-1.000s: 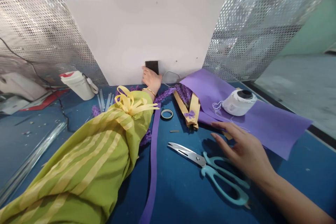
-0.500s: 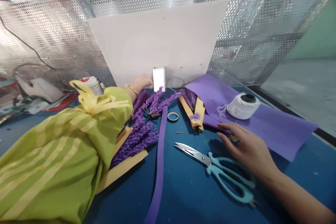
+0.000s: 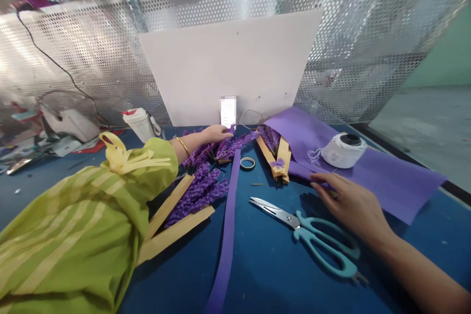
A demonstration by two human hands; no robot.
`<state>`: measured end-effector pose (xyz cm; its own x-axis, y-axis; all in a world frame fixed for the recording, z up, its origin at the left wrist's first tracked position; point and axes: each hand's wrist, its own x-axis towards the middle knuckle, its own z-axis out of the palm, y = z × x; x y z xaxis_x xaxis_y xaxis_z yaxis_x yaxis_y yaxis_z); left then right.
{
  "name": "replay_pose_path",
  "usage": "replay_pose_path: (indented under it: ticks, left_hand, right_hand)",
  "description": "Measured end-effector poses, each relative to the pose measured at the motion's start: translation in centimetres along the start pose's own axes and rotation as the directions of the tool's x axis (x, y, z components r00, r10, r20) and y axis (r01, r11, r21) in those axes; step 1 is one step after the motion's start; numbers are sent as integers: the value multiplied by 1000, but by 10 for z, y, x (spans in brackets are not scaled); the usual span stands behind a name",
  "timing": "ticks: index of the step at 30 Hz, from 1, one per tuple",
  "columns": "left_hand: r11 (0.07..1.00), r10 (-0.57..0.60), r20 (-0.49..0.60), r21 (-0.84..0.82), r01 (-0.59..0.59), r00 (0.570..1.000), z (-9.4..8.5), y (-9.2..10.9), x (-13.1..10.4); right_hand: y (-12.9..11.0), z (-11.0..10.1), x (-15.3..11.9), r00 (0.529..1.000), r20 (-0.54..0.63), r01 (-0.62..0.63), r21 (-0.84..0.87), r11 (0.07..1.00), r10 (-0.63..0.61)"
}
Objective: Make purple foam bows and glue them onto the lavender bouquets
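Reaching over the purple lavender sprigs (image 3: 200,156), the left hand (image 3: 217,133) lies with its fingers extended and nearly together; whether it grips a sprig, I cannot tell. These sprigs lie on the blue table (image 3: 265,270), beyond and to the left of the scissors (image 3: 295,222). Just behind the fingertips, 1 lit phone (image 3: 228,112) stands upright, well beyond the scissors.

To the right of the scissors blades and beside the turquoise handles is the right hand (image 3: 355,208), loosely curled, with a narrow gap between thumb and forefinger. It reaches the near edge of the purple sheet (image 3: 390,176); whether it holds anything, I cannot tell.

Left of the scissors runs 1 purple strip (image 3: 228,225), and farther left lies more lavender (image 3: 196,194) between 2 tan bands (image 3: 180,231). Beyond the blades are 1 tape ring (image 3: 248,167) and 1 small tan-wrapped bunch (image 3: 282,159) with a purple bow. Beyond the scissors handles, 1 white spool (image 3: 340,152) sits on the purple sheet, its thread trailing left.

Far beyond the scissors, 1 white board (image 3: 235,68) leans on perforated metal (image 3: 88,49). Far left of them stands 1 white cup (image 3: 140,126) with a red-marked lid.
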<state>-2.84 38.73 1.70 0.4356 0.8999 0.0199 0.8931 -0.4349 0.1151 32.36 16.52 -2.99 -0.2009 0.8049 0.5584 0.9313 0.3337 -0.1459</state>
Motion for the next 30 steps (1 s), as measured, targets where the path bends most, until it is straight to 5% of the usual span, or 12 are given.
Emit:
replay_pose_path:
  ticks: [5,14,20,26,30]
  left_hand:
    - [999,31,7,-8,-31,999,15,6,-2]
    - [988,147,55,-61,-144,988,14,3,-11]
    - [987,158,-10,-37,-158,987,18,0,-12]
    - [982,170,-106,104,-159,980,8,-20,-1]
    - [948,269,-73,194,-251,960,-1,-38,6]
  right_hand:
    - [2,2,-1,1000,18,22,-50,998,-22]
    - [8,8,-1,998,48,39,-72,997,-36]
    - [6,7,0,998,50,48,-80,996,-44]
    - [4,3,1,995,95,2,-74,997,6]
    - [5,4,0,997,83,8,-72,997,-2]
